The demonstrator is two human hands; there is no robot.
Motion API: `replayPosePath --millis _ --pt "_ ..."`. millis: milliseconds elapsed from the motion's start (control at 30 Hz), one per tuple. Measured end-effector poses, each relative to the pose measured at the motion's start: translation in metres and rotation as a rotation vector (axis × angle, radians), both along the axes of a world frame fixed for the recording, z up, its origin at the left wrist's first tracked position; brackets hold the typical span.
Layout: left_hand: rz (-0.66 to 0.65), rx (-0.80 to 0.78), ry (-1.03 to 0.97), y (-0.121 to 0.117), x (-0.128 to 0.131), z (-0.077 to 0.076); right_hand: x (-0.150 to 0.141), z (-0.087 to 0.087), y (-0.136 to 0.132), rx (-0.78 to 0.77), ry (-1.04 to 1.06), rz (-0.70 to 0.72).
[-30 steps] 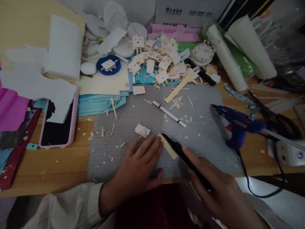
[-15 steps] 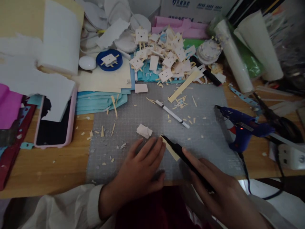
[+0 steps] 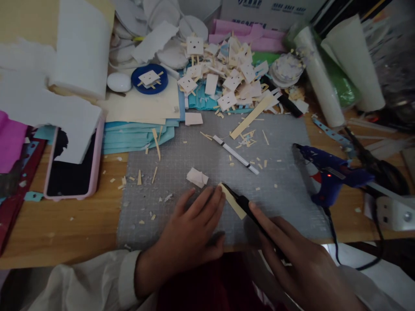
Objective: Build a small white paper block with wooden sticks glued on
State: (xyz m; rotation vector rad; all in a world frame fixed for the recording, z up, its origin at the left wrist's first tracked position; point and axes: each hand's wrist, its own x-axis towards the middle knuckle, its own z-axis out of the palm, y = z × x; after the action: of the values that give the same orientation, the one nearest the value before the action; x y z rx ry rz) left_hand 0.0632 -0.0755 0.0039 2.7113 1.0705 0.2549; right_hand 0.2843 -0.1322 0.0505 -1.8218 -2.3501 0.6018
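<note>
My right hand (image 3: 295, 255) is closed around a black utility knife (image 3: 245, 205), its index finger stretched along the handle. The blade end rests at the upper tip of a pale yellow paper strip (image 3: 235, 205) on the grey cutting mat (image 3: 175, 151). Flat on the mat lies my left hand (image 3: 194, 229), fingers stretched out, with fingertips at the strip's upper left edge. Just beyond those fingers is a small folded white paper piece (image 3: 196, 177). A white pen with black bands (image 3: 235, 154) lies farther up the mat.
A blue glue gun (image 3: 333, 170) with a lit red light stands at right, its cord trailing over the table edge. Many small paper figures (image 3: 231, 82) are heaped at the back. At left lies a pink-cased phone (image 3: 73, 181), partly under white paper. Yellow scraps (image 3: 247, 138) dot the mat.
The knife has shifted very slightly at the strip, and a little more of the strip's upper end shows. The view has moved slightly; my left hand stays in place.
</note>
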Motion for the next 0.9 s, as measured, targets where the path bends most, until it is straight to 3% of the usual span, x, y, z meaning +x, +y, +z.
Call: replayPosePath --millis 567,900 --pt "0.002 -0.007 -0.013 0.0 0.001 0.001 0.004 0.009 0.011 -0.042 -0.055 0.074" --pt "-0.006 0.009 -0.001 -0.001 -0.001 -0.001 0.007 0.005 0.009 -0.036 0.01 0.084"
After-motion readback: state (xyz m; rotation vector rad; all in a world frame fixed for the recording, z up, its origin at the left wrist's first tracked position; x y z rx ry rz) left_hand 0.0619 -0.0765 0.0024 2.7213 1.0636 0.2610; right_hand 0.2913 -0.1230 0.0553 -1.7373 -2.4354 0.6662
